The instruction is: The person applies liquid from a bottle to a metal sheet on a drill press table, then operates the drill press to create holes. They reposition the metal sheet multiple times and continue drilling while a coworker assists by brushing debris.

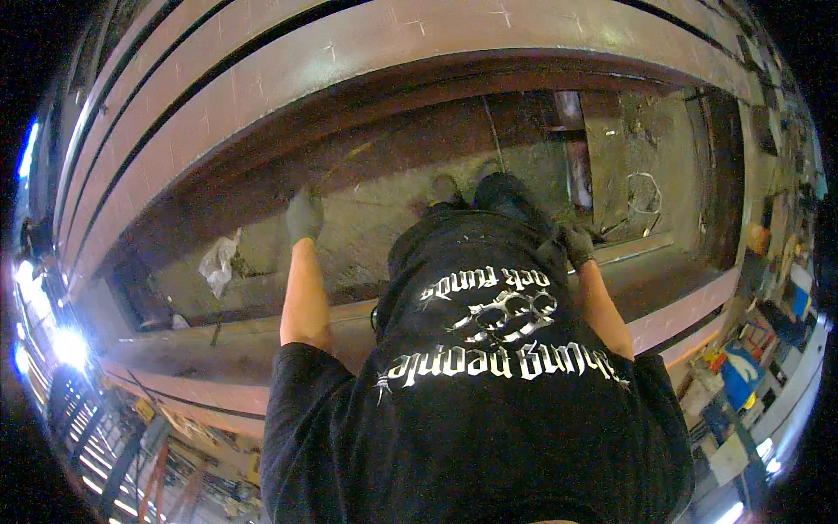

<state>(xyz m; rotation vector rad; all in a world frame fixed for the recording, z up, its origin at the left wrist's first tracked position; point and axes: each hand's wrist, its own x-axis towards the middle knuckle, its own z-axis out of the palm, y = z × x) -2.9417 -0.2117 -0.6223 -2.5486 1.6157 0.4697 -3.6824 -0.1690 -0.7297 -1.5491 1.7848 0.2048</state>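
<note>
My left hand (305,217), in a grey work glove, is held out ahead over the floor. Its fingers look stretched out, though their tips blur into the dark ground, and nothing shows in them. At my right hip is my right hand (576,243), gloved too, with bent fingers beside the dark trousers. A small dark shape shows by those fingers; what it is cannot be made out. Beyond my feet runs a long reddish-brown steel beam (375,65) with pale cross marks along it.
Another brown beam (209,358) lies across behind my legs. Crumpled see-through plastic (220,262) is on the floor to the left. On the right, a pale wire loop (644,192) lies past a crosswise steel piece (576,162). Cluttered shelving stands at the far right.
</note>
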